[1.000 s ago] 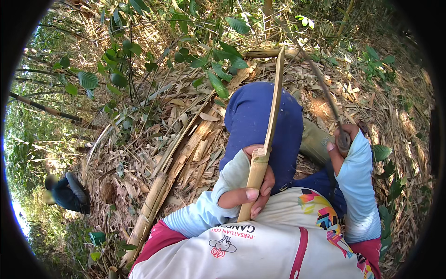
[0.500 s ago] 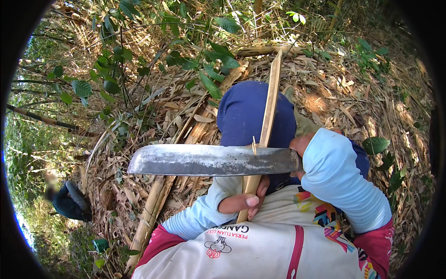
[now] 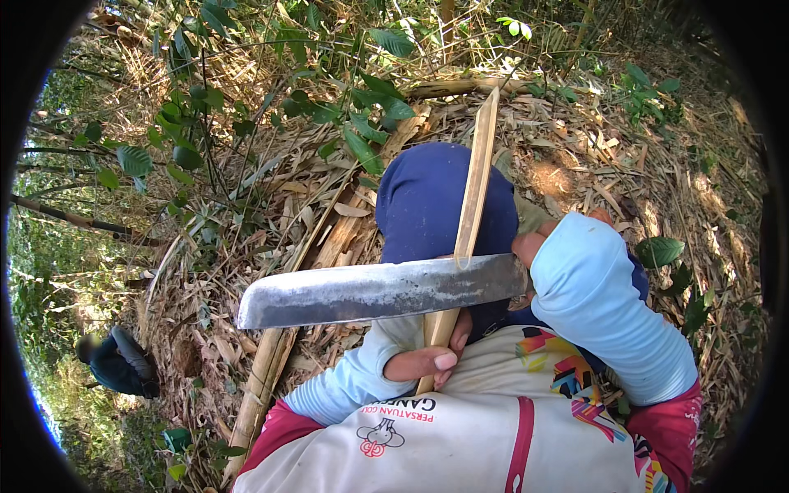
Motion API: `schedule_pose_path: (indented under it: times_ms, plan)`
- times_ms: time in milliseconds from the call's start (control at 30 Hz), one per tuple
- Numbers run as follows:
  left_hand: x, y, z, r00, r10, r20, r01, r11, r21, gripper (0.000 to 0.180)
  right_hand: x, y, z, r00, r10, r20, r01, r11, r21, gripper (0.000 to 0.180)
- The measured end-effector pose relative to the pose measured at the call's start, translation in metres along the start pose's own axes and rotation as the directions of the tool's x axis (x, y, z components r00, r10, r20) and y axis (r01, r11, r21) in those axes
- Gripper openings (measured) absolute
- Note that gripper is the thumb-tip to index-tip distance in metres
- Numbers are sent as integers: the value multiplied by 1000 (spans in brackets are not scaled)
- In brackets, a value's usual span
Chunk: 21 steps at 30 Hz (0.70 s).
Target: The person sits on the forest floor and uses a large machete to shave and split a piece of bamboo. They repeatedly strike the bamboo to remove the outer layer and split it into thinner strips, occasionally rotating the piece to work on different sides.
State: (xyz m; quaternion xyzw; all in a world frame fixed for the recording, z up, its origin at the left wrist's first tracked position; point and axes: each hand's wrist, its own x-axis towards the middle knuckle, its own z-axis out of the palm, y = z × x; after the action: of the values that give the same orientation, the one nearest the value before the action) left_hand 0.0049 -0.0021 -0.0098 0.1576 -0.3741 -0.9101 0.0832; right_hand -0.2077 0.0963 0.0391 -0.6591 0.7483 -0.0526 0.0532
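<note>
One long, flat strip of pale bamboo (image 3: 475, 185) runs out from the left hand (image 3: 417, 363), over the knee of the navy-blue trousers (image 3: 423, 201), its narrow tip pointing to the far side of the brown, leaf-littered ground (image 3: 567, 140). The left hand has it gripped near the lower end, thumb across the top, fingers curled round, close against the white shirt (image 3: 468, 448). And here's the broad grey steel machete blade (image 3: 378, 292), crosswise over the strip just beyond that hand, its free end out to the left! A thin, pale curl of bamboo (image 3: 463, 263) shows where the two cross. Just right of the strip, the right hand (image 3: 528, 246) is closed at the blade's handle end, partly hidden by its light-blue sleeve (image 3: 604, 287); the handle can't be made out. Over left, a split yellowish bamboo pole (image 3: 267, 370) lies on the ground.
</note>
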Motion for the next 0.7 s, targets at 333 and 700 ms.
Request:
schedule_pose_path:
  times_ms: [333, 700]
  plan:
    - [1, 2, 0, 999, 14, 37, -12, 999, -43, 77, 3, 11, -5, 995, 79, -66, -75, 995, 62, 21]
    - [-2, -3, -4, 999, -38, 11, 38, 999, 15, 75, -3, -3, -11, 987, 76, 144, -85, 994, 62, 20]
